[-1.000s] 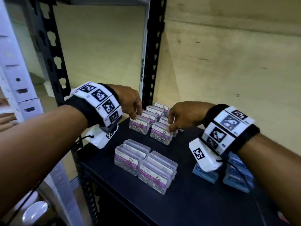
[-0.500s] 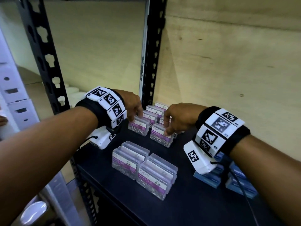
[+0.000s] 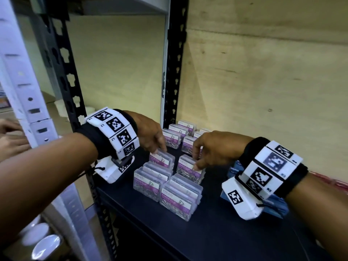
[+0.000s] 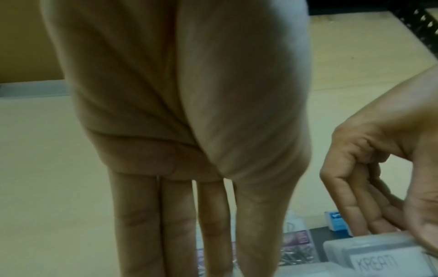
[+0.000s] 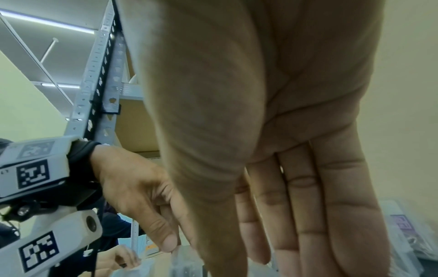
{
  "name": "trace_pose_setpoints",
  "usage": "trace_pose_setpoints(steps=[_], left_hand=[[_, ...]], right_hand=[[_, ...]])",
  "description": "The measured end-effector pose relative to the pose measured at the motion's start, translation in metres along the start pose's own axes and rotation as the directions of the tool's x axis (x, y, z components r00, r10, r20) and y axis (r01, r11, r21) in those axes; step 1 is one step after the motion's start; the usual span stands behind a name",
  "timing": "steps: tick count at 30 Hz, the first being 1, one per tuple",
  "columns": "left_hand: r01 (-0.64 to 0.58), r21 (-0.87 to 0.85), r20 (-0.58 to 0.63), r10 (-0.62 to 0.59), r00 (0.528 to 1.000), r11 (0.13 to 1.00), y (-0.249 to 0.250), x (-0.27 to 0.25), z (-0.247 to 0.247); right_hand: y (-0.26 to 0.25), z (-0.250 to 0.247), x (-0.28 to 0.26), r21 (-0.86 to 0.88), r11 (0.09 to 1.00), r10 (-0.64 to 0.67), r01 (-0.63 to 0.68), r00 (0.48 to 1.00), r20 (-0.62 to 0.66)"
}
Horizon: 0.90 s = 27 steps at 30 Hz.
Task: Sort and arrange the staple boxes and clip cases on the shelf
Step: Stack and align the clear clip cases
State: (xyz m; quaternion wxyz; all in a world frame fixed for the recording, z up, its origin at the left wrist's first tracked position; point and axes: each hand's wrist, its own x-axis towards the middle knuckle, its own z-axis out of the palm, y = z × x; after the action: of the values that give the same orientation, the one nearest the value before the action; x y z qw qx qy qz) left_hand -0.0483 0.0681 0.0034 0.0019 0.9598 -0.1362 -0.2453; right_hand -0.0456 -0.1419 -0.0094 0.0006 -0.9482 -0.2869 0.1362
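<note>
Clear paper clip cases with purple labels stand in rows on the black shelf (image 3: 216,234). My left hand (image 3: 160,150) pinches the top of one clip case (image 3: 162,159) in the left row. My right hand (image 3: 195,161) grips another clip case (image 3: 189,171) beside it, thumb in front and fingers behind. Both held cases sit just behind the front pair of cases (image 3: 148,183) (image 3: 179,198). More cases (image 3: 175,136) stand at the back. Blue staple boxes (image 3: 278,207) lie under my right wrist, partly hidden. In the right wrist view my left thumb (image 5: 168,241) touches a clear case (image 5: 187,262).
A black slotted upright (image 3: 175,72) stands at the shelf's back left, with a plywood wall (image 3: 263,81) behind. A white rack post (image 3: 28,95) is at far left, with another person's hand (image 3: 9,142) beside it. Round white lids (image 3: 41,243) lie below.
Both hands have come toward me from the back group, each bringing one clip case forward to just behind the front pair.
</note>
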Motion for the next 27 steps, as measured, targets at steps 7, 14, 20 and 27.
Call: trace_pose_setpoints(steps=[7,14,20,27], left_hand=[[-0.024,0.063,-0.041,0.027,0.999,0.998,0.008,-0.011,0.011],[-0.018,0.049,-0.022,0.019,1.0,0.999,0.01,-0.017,0.015],[-0.03,0.045,-0.024,0.031,0.999,0.999,0.015,-0.021,0.018],[-0.027,0.053,-0.034,0.029,0.999,0.998,0.013,-0.02,0.021]], right_hand=[[-0.003,0.006,-0.024,0.038,0.999,-0.035,0.035,0.999,0.017],[-0.004,0.01,-0.033,0.112,0.993,-0.054,0.046,0.997,0.062],[-0.004,0.013,-0.037,0.141,0.988,-0.064,0.056,0.996,0.056],[-0.005,0.015,-0.039,0.173,0.982,-0.09,0.076,0.993,0.076]])
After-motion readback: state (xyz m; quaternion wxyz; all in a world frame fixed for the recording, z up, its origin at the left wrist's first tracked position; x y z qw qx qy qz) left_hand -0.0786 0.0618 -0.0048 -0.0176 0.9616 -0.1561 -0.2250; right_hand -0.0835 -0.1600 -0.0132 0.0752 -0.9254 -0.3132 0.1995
